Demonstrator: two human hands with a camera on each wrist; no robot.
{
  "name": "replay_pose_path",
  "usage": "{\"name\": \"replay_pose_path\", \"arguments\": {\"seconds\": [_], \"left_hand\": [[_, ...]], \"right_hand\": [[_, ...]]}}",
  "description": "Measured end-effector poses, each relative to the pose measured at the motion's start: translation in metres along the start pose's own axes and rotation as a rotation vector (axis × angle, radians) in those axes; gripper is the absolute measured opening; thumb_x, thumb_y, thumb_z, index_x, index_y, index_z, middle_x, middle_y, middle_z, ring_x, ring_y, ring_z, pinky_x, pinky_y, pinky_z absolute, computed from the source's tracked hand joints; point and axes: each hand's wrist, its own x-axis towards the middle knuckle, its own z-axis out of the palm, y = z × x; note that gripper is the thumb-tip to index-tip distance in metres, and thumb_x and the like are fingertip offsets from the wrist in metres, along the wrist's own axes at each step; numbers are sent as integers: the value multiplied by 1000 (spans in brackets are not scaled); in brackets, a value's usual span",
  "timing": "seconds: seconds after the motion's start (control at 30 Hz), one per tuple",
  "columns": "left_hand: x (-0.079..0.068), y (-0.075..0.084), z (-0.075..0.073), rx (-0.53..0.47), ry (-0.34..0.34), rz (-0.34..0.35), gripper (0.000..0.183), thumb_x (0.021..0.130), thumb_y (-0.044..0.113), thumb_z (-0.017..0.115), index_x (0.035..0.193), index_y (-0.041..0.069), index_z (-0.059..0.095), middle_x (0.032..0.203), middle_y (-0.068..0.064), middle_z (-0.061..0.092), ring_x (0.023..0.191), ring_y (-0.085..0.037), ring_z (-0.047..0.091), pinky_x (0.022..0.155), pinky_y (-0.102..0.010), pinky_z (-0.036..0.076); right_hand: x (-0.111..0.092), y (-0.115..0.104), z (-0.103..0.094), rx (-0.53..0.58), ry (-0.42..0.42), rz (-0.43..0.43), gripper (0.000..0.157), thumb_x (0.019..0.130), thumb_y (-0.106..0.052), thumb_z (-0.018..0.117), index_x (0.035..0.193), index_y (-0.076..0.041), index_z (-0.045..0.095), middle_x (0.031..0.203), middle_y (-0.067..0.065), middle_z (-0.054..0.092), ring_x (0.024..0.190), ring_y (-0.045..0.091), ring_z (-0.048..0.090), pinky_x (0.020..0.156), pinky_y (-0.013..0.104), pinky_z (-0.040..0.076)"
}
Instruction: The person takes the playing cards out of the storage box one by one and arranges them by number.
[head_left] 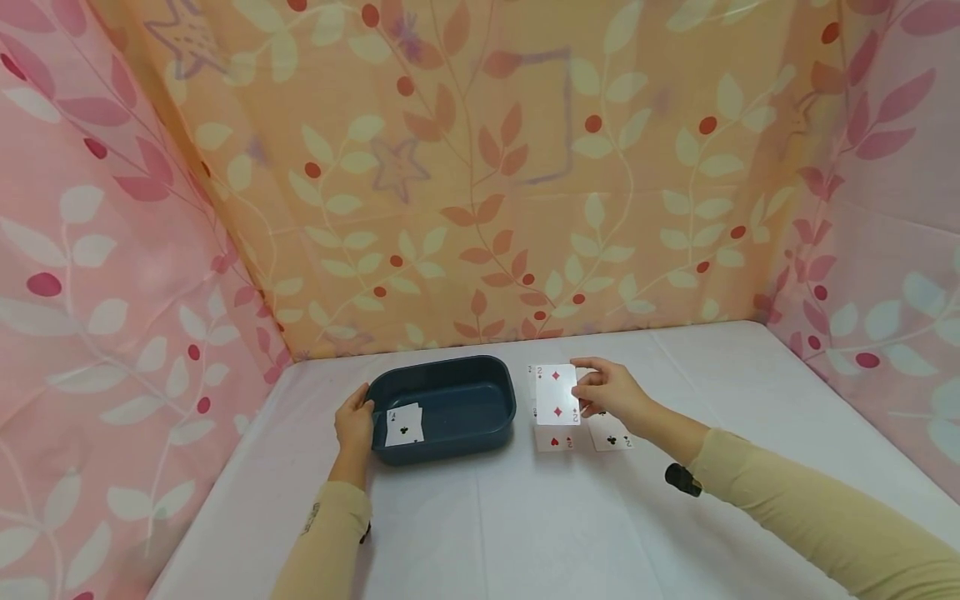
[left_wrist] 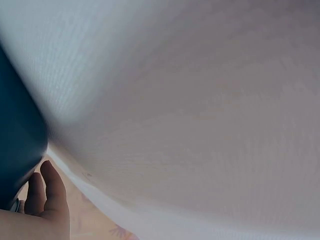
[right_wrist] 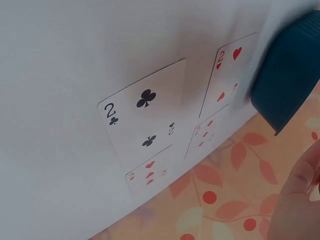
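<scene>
in the head view we see our right hand [head_left: 611,389] pinching the two of diamonds [head_left: 557,396] by its three o'clock edge; the card looks raised from the table [head_left: 480,533]. our left hand [head_left: 352,421] holds the blue tray [head_left: 450,452] at its nine o'clock end. inside, toward eight o'clock, lies a club card [head_left: 403,427]. from the pinched card, the two of hearts [head_left: 555,440] shows at six o'clock and the two of clubs [right_wrist: 147,115] at about four o'clock; the right wrist view shows two red threes [right_wrist: 202,135] farther off. we judge the step in hand to be picking up one card. the next move likely calls for a light, steady pinch, lifting clear of the two of hearts, then travel toward nine o'clock over the tray's rim while our left hand steadies it.
</scene>
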Motion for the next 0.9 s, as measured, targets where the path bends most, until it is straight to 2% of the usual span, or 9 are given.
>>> {"name": "replay_pose_path", "arguments": {"seconds": [0.17, 0.37, 0.67, 0.9], "left_hand": [[-2, 1, -1, -3, -6, -7, 44, 100, -1, 42, 143, -1, 44, 148, -19, 39, 140, -31, 32, 114, -40, 27], [-2, 1, -1, -15, -4, 0, 43, 99, -2, 42, 143, -2, 44, 148, -20, 39, 140, -31, 33, 114, -40, 27], [-2, 1, -1, -1, -6, -2, 43, 100, -1, 42, 143, -2, 44, 148, -20, 38, 140, -31, 32, 114, -41, 26], [0, -1, -1, 15, 4, 11, 43, 99, -2, 42, 142, -3, 45, 147, -21, 40, 139, -32, 34, 114, -41, 28]], "right_hand": [[-2, 2, -4, 8, 0, 9, 58, 92, 2, 61, 144, 6, 36, 84, 11, 63, 67, 17, 60, 62, 29, 58], [-7, 4, -10, -6, 11, 3, 59, 92, 1, 61, 144, 7, 35, 81, 6, 63, 67, 17, 60, 62, 28, 58], [-13, 9, -18, -13, 42, 35, 57, 92, 1, 60, 143, 5, 38, 83, 6, 65, 67, 17, 60, 61, 28, 57], [-18, 13, -27, -9, 34, 14, 60, 91, 2, 60, 144, 8, 34, 79, 3, 64, 65, 16, 60, 62, 30, 58]]}}
